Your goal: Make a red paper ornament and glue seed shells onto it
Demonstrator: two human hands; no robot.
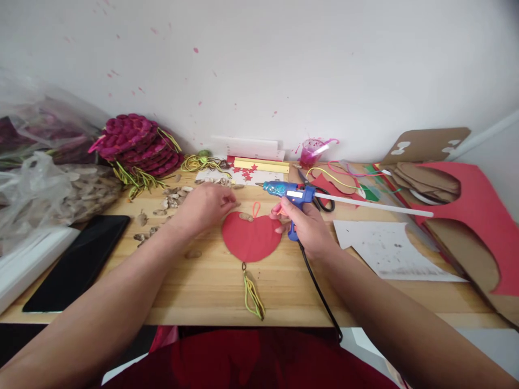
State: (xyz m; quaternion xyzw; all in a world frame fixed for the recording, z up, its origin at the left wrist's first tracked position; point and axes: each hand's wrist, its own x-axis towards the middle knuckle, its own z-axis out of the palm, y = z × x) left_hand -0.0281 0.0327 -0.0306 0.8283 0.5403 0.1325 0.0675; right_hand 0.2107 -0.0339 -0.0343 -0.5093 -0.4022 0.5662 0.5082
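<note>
A red apple-shaped paper cutout (251, 243) lies flat in front of me, with an orange loop (256, 209) at its top and a yellow-green tassel (253, 297) below. Tan shells (245, 216) sit at its upper edge. My right hand (306, 221) grips a blue glue gun (300, 195), whose nozzle points left above the cutout; a long white glue stick (373, 205) sticks out of its back. Just left of the cutout's top, my left hand (208, 208) is closed, thumb and fingers pinched together. Whatever lies between those fingertips is too small to make out.
Loose shells (172, 201) are scattered at left, beside a black tablet (77, 265) and a plastic bag of shells (87, 189). Magenta shell-covered pieces (135, 143) are stacked behind. Scissors (324, 204), a marked white paper (385, 246) and red cut sheets (482, 205) lie at right.
</note>
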